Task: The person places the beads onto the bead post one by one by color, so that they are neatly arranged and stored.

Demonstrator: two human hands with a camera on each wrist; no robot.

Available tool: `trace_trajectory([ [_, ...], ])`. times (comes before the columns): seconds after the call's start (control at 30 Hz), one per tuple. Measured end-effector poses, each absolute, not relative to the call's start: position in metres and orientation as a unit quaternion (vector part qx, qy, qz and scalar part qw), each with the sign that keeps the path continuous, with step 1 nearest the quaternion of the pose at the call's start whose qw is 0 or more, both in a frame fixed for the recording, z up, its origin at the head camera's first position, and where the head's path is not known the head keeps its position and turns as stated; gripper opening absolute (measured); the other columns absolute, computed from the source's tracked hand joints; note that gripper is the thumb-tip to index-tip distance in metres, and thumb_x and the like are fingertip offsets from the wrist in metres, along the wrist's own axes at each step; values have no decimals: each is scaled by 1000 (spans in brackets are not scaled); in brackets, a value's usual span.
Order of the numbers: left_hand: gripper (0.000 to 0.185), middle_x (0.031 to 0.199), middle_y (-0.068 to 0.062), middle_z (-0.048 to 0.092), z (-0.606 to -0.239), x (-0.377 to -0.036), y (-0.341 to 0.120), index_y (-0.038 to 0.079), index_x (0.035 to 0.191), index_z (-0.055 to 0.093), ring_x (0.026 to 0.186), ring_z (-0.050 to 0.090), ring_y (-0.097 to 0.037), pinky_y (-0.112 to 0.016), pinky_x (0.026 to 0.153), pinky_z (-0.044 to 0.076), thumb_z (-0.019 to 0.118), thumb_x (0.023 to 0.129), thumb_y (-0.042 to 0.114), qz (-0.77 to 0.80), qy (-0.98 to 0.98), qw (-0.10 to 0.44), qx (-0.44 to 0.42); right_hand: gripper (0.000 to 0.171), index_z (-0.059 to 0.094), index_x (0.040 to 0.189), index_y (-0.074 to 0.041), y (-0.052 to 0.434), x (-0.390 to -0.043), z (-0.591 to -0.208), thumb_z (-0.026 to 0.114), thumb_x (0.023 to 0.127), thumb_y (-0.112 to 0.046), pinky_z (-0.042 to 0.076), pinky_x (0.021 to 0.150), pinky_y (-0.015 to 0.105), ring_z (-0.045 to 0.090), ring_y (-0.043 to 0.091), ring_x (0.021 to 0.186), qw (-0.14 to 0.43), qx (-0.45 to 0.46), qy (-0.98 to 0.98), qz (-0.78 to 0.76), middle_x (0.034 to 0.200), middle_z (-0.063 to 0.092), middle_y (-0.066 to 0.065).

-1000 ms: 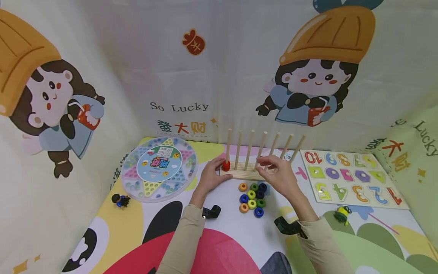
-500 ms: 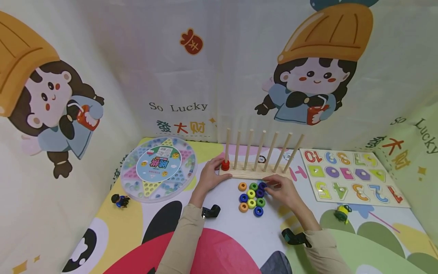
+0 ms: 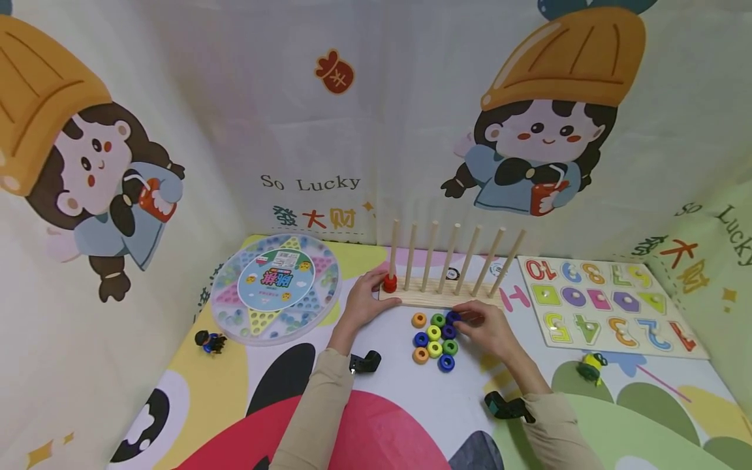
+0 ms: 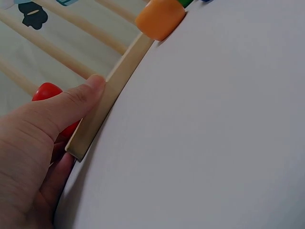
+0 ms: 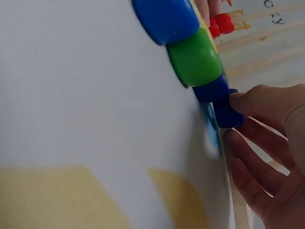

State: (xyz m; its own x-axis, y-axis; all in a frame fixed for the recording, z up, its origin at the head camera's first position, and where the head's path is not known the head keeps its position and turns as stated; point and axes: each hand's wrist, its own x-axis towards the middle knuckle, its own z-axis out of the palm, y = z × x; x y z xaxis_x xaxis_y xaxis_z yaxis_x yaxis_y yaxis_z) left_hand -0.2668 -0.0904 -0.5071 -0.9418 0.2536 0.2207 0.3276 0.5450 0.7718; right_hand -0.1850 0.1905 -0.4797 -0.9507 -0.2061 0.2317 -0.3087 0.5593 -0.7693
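left hand [image 3: 363, 303] grips end of peg rack [image 3: 424, 299] near far edge of desk [image 3: 392, 336]; right hand [image 3: 484, 328] pinches dark blue bead [image 5: 228, 113] just in front; packed neighbouring beads [image 3: 449, 347] could scatter if knocked.

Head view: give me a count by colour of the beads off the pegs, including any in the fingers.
Orange beads: 2
Yellow beads: 2
Green beads: 2
Blue beads, both shades: 4, one pinched by the right hand
Total: 10
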Motion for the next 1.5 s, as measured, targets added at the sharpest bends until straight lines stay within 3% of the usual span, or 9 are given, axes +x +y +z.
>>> trace_trajectory([
  [0.3,72,144,-11,51,-510,-269,-93,2,136,58,114,55,-29,-42,95,49,86,77,33,-441,-881,50,-167,24,72,108,3,182,-190,-445,76,85,-5,58,79,43,69,29,89,87,143,-877,451,102,72,16],
  [0.53,72,145,-12,50,-511,-268,-95,2,136,58,114,55,-30,-43,95,49,85,78,34,-440,-881,47,-168,22,73,104,2,161,-199,-410,78,84,-3,57,76,25,68,18,84,168,152,-851,473,99,71,14],
  [0.93,71,146,-12,49,-510,-266,-97,2,136,59,116,54,-29,-43,96,49,85,78,35,-449,-877,38,-164,22,74,105,3,114,-215,-345,77,84,-2,51,75,17,66,28,88,270,164,-800,510,101,69,16],
  [1.03,70,144,-13,50,-509,-265,-97,3,135,60,116,54,-30,-44,96,49,85,78,34,-451,-875,40,-169,22,74,105,4,102,-217,-337,77,84,-2,52,74,20,67,29,88,299,163,-801,493,100,69,16],
  [1.27,69,145,-13,50,-510,-265,-94,4,135,60,115,55,-30,-43,95,50,85,78,33,-446,-877,41,-174,22,73,105,4,85,-225,-326,76,85,-5,57,73,43,68,32,88,313,144,-829,441,101,68,17],
  [1.5,70,145,-9,51,-508,-267,-92,5,135,60,116,55,-28,-41,95,49,85,78,35,-443,-879,36,-171,22,75,104,2,80,-226,-318,74,87,-12,51,69,42,67,31,87,292,110,-872,376,106,68,17],
])
